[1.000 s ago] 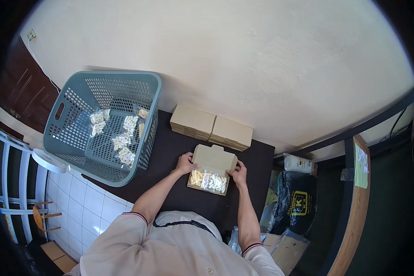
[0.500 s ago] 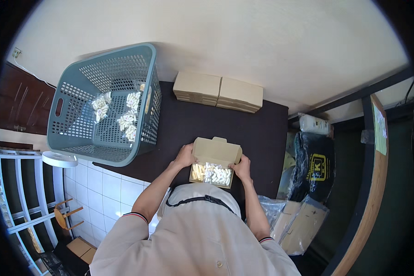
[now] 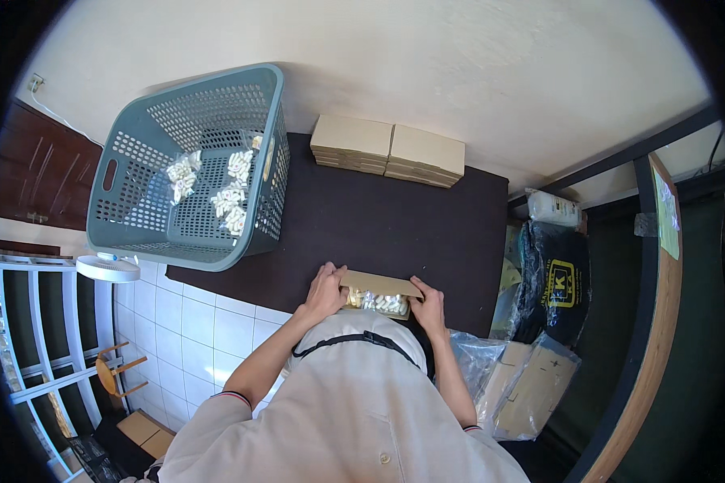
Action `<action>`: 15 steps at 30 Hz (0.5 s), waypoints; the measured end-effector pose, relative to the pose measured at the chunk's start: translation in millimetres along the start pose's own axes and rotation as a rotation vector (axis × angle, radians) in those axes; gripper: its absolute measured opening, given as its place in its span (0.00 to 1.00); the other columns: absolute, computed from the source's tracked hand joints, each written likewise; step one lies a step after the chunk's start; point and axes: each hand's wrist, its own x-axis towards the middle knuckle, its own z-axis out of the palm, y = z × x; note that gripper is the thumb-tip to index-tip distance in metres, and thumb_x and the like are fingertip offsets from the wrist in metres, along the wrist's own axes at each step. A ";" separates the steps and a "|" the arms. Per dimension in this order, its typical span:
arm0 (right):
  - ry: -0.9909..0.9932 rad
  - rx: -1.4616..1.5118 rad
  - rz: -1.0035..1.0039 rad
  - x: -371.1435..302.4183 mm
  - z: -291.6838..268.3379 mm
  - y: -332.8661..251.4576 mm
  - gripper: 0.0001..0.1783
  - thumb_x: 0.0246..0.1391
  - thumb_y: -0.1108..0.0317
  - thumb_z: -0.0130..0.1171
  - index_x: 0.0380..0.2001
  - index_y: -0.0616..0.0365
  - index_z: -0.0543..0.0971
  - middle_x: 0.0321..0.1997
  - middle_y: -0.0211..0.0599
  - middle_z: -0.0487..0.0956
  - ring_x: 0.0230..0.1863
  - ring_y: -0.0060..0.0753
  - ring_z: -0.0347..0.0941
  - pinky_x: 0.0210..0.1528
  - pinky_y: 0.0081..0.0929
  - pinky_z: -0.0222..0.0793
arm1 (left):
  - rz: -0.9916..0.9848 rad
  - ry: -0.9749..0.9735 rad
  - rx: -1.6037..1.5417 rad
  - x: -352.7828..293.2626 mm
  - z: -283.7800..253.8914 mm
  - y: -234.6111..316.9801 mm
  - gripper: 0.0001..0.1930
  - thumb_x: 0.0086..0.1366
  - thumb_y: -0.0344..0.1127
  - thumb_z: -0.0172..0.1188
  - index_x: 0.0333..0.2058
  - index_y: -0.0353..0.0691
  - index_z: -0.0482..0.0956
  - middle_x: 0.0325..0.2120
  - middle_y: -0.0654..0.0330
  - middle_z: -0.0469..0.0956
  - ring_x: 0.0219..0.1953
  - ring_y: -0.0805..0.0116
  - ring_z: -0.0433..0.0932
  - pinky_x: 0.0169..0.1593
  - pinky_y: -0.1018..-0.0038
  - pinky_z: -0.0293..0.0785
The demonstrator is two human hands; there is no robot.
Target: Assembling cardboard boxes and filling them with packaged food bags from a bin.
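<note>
At the table's near edge, close against my body, sits a small brown cardboard box (image 3: 383, 284) with its lid tilted partway down over the opening. Clear packets of white and yellowish short pieces (image 3: 383, 302) show below the lid; their exact kind is too small to make out. My left hand (image 3: 327, 291) grips the lid's left end, fingers curled at its corner. On the opposite end my right hand (image 3: 429, 307) is closed around the lid's right corner. The box's front wall is mostly hidden by my body.
A grey-green perforated basket (image 3: 189, 256) with several similar packets (image 3: 232, 201) stands at the left. Two stacks of flat cardboard boxes (image 3: 387, 149) lie at the back of the dark table (image 3: 354, 217). Plastic-wrapped goods (image 3: 552, 278) and cardboard sheets (image 3: 532, 390) are at the right.
The box's lid has swung from standing open to tilted down over the packets. Both hands have shifted from the box's sides onto the lid's corners. The view has moved slightly.
</note>
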 end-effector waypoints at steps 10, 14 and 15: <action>-0.025 -0.220 0.070 20.5 0.3 -32.5 0.13 0.58 0.67 0.62 0.29 0.67 0.86 0.28 0.59 0.83 0.34 0.60 0.84 0.39 0.52 0.78 | -0.361 -0.593 -0.238 57.0 -33.4 -22.8 0.17 0.58 0.30 0.62 0.39 0.16 0.81 0.29 0.36 0.86 0.27 0.50 0.88 0.34 0.61 0.87; 0.098 -0.230 0.137 28.7 2.7 -39.4 0.17 0.59 0.60 0.67 0.27 0.67 0.85 0.26 0.58 0.83 0.34 0.63 0.83 0.37 0.52 0.77 | -0.424 -0.651 -0.217 54.0 -28.2 -25.8 0.17 0.60 0.30 0.63 0.37 0.14 0.81 0.28 0.40 0.86 0.26 0.56 0.89 0.29 0.67 0.88; 0.155 -0.260 0.163 31.7 1.0 -44.8 0.19 0.59 0.58 0.69 0.25 0.67 0.85 0.26 0.57 0.83 0.33 0.63 0.83 0.36 0.52 0.76 | -0.428 -0.645 -0.218 51.7 -26.3 -24.1 0.17 0.60 0.30 0.63 0.37 0.14 0.81 0.28 0.40 0.86 0.26 0.56 0.89 0.29 0.67 0.88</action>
